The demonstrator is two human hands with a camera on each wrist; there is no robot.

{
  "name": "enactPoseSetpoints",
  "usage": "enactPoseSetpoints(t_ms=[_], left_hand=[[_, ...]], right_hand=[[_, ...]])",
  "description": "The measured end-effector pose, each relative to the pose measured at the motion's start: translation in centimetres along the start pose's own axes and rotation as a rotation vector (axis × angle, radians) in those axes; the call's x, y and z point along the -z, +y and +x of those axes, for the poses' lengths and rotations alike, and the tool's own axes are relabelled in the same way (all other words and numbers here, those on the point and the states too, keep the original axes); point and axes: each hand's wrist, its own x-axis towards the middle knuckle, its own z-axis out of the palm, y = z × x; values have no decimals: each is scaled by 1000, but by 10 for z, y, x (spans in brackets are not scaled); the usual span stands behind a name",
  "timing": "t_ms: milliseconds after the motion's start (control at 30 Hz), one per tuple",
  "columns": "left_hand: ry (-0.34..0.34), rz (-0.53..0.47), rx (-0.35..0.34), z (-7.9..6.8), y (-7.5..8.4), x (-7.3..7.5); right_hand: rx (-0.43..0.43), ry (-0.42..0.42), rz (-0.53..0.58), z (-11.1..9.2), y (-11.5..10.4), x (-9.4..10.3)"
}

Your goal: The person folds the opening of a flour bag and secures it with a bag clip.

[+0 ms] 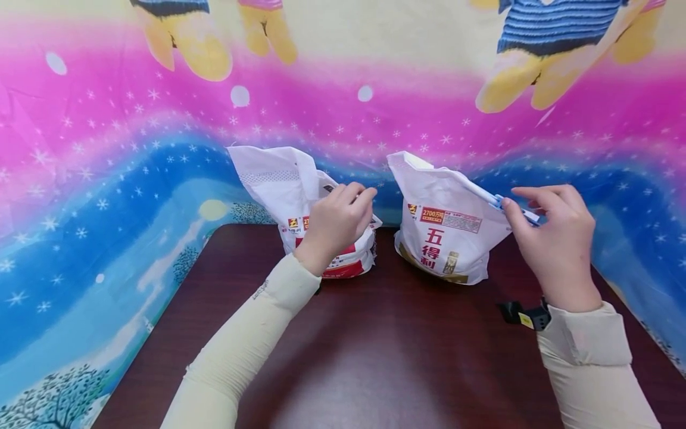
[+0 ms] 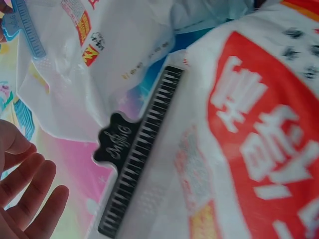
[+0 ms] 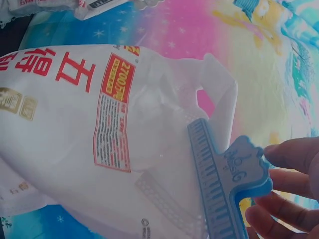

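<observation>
Two white bags near the counter's (image 1: 375, 357) back edge, right hand (image 1: 554, 238) grip pinching blue clip (image 3: 227, 184) on right bag (image 1: 447, 232), left hand (image 1: 334, 223) (fingers loose, holding nothing) beside black clip (image 2: 137, 154) on left bag (image 1: 289, 190)

Two white bags (image 1: 300, 202) (image 1: 445, 232) stood apart at the table's (image 1: 386, 357) far edge, leaving a gap between them and bare tabletop in front.
</observation>
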Motion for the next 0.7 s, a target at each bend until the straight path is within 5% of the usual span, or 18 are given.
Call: enactPoseSetpoints(t_ms=[300,700], left_hand=[[-31,20,6,-30,-14,15],[-133,82,123,-78,-41,22]], right_hand=[[31,33,20,-5,18,-3],[48,58,34,-15,53,-5]])
